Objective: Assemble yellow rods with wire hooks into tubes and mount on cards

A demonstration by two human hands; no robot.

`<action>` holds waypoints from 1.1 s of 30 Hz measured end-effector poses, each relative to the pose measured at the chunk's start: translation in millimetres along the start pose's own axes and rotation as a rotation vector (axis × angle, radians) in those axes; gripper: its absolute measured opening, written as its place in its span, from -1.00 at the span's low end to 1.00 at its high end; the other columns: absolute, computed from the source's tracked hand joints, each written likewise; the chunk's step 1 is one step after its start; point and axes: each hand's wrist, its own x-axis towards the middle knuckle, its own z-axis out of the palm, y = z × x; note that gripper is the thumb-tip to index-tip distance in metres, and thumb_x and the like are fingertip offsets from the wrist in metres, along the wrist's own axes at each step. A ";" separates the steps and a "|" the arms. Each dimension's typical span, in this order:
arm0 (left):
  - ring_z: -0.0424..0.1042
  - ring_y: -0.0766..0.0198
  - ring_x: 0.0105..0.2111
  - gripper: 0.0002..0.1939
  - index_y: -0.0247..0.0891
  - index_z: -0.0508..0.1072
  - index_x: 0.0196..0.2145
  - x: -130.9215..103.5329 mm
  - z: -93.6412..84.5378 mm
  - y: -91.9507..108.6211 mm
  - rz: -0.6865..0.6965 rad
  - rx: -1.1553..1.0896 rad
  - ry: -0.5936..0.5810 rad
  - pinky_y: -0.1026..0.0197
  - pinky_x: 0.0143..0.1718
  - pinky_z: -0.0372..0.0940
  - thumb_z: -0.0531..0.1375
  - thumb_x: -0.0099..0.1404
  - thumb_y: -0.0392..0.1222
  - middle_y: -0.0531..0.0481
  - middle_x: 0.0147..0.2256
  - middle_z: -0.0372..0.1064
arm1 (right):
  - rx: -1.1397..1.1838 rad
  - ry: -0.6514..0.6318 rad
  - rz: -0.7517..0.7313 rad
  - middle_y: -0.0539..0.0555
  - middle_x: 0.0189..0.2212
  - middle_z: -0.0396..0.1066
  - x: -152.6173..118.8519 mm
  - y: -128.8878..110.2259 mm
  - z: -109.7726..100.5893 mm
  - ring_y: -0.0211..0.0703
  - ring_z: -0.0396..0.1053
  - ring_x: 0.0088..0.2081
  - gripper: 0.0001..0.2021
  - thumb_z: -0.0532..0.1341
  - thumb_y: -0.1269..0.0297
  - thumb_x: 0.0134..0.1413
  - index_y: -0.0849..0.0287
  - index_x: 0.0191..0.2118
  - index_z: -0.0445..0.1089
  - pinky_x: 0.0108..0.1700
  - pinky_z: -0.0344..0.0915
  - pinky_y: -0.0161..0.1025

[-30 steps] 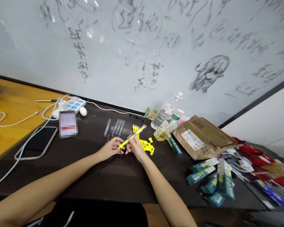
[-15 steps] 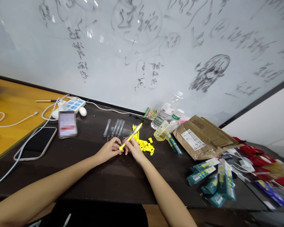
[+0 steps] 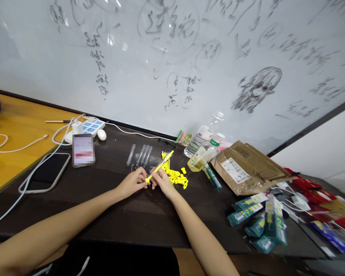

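Note:
Between my hands is a slim clear tube with yellow parts (image 3: pixel 161 165), tilted up to the right. My right hand (image 3: pixel 162 182) is closed around its lower middle. The fingers of my left hand (image 3: pixel 134 182) pinch at its yellow lower end; small details there are hidden by the fingertips. Several yellow plastic pieces (image 3: pixel 176 177) lie in a pile just right of the tube. Behind my left hand, several clear tubes (image 3: pixel 143 155) lie on the dark table (image 3: pixel 126 226), near some thin bent metal wires (image 3: pixel 134 168).
A phone (image 3: pixel 48 172), a blurred-screen device (image 3: pixel 83 150) and a power strip (image 3: pixel 90 126) lie to the left. Bottles (image 3: pixel 199 140), a cardboard parcel (image 3: pixel 247 165) and green boxes (image 3: pixel 274 220) stand or lie to the right. A whiteboard (image 3: pixel 117 88) rises behind.
The whole view has shifted slightly. Both hands keep nearly the same hold on the tube, with only small finger movement.

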 end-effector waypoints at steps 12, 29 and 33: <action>0.26 0.42 -0.62 -0.80 -0.29 0.36 -0.47 2.6 -2.4 1.4 -0.007 0.239 -0.010 0.38 -0.60 0.13 0.17 0.17 -0.09 0.09 -0.58 0.31 | 0.151 0.078 0.033 -0.14 -0.62 0.28 -0.3 -3.5 0.8 -0.43 0.14 -0.68 -0.70 0.23 0.07 -0.02 0.16 -0.26 0.22 -0.62 0.28 -0.40; 0.10 0.49 -0.64 -0.75 -0.29 0.28 -0.40 4.8 0.3 1.4 -0.113 0.153 -0.105 0.40 -0.64 0.00 0.14 0.18 -0.02 0.10 -0.49 0.28 | 0.077 0.104 -0.035 -0.14 -0.63 0.26 0.7 -0.8 -1.9 -0.43 0.14 -0.68 -0.74 0.21 0.10 0.00 0.16 -0.28 0.24 -0.64 0.26 -0.42; 0.18 0.41 -0.54 -0.75 -0.28 0.27 -0.45 3.9 -2.2 1.6 -0.004 0.286 -0.119 0.35 -0.50 0.08 0.07 0.25 -0.05 0.11 -0.54 0.24 | 0.037 0.108 -0.031 -0.16 -0.64 0.23 1.0 -1.1 -3.0 -0.44 0.13 -0.70 -0.74 0.21 0.10 -0.01 0.16 -0.28 0.23 -0.65 0.24 -0.43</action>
